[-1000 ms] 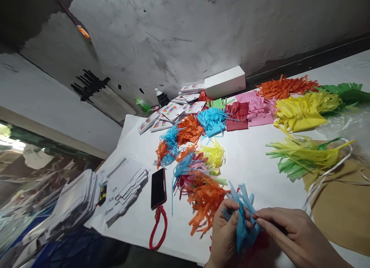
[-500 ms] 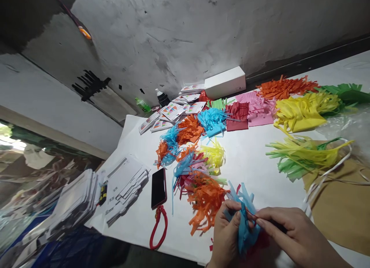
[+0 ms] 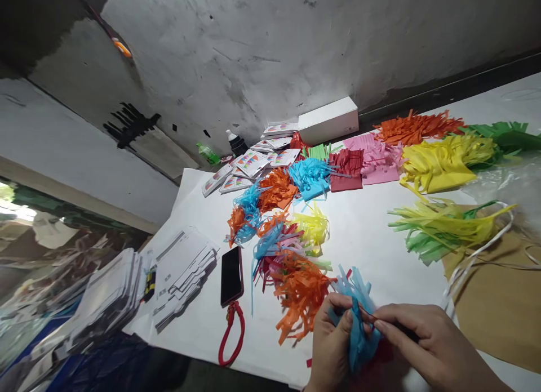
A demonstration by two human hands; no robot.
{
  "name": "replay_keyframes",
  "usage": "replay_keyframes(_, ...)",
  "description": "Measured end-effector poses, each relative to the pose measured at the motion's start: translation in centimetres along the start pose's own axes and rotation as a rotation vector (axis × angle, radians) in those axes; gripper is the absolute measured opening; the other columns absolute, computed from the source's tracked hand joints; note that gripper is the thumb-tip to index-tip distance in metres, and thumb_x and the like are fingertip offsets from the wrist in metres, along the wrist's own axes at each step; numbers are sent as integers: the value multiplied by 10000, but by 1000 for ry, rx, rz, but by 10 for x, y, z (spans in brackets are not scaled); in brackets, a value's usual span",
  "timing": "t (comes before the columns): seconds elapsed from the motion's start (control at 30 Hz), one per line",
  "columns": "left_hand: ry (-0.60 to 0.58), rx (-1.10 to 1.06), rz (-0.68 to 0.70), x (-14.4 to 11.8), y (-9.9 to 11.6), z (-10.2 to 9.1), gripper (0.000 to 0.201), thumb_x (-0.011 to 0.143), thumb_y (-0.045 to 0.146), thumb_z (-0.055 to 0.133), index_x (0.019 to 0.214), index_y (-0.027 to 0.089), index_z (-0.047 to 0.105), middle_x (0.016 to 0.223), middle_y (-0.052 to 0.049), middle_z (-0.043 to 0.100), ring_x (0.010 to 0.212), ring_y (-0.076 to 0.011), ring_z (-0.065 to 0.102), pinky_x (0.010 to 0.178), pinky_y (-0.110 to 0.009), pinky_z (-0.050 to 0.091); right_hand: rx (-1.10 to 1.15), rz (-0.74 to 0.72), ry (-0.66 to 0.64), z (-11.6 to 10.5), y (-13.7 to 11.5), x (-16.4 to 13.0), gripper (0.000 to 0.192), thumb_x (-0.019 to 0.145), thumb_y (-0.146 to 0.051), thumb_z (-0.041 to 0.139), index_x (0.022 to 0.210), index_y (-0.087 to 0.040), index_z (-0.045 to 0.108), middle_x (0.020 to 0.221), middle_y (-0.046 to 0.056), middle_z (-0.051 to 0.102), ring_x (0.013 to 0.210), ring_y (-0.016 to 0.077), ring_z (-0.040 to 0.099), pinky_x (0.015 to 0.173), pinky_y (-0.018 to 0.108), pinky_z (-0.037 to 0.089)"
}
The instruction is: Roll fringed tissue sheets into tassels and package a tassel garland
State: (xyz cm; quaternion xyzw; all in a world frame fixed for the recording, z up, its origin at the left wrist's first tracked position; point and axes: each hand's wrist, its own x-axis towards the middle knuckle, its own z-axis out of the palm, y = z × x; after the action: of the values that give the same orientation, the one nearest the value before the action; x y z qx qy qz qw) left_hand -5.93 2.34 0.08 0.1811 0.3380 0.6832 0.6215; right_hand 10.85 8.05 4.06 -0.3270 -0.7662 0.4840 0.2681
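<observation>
Close to the table's front edge, my left hand (image 3: pixel 333 337) grips a blue tissue-paper tassel (image 3: pixel 360 330), its cut strips fanning out above the fingers. My right hand (image 3: pixel 416 330) is closed just beside it, thumb and forefinger pinching a thin dark red strand (image 3: pixel 369 316) that runs to the blue paper. Red paper shows blurred beneath the hands. Orange fringed paper (image 3: pixel 301 290) lies just left of my left hand, close to the tassel. Further up sits a yellow tassel (image 3: pixel 311 226).
A phone (image 3: pixel 231 276) with a red wrist loop lies left, near a stack of white cards (image 3: pixel 183 274). Fringed paper bundles, such as the yellow one (image 3: pixel 443 164), line the back by a white box (image 3: pixel 328 121). Yellow-green tassels (image 3: pixel 452 226) and white cord (image 3: pixel 477 251) lie right.
Almost nothing differs. Both hands keep their hold on the blue tassel and the red strand, with only a tiny shift of the fingers and the view.
</observation>
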Motion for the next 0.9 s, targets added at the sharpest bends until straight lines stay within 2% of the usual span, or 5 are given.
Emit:
replay_keyframes(0.27,0,138,67,-1,-11,-14,166,853,322,820,898,203,714,759,-5,734,626,-91,666,614,-181,503,-42,36,-40,1,4,0,296,1034,-379,477,922,-293,737,822,-38,761,745,148,727,676,206,534)
replay_keyframes(0.4,18,490,228,-3,-3,-15,125,865,315,796,879,200,749,872,-38,744,767,-156,706,715,-248,546,-93,-22,-22,2,10,-1,266,1015,-332,490,957,-292,747,883,-12,781,820,168,750,712,212,549)
replay_keyframes(0.5,-80,774,379,-5,9,-7,65,915,272,734,897,215,760,887,-47,763,848,-169,708,776,-247,546,-50,49,22,0,11,1,221,977,-363,553,1074,-292,738,857,-15,782,752,161,743,690,211,547)
replay_keyframes(0.67,-254,1031,586,-5,14,-1,102,964,191,623,974,230,716,863,-48,760,803,-157,710,756,-232,564,176,157,-149,0,4,10,323,996,-482,505,1063,-269,738,689,-24,715,593,150,680,568,216,505)
replay_keyframes(0.9,-379,1133,691,-7,-15,-8,367,867,49,603,1188,215,667,1007,-124,773,951,-218,733,864,-311,598,250,83,315,0,22,10,256,931,-478,654,812,-259,717,860,23,705,846,181,686,748,213,560)
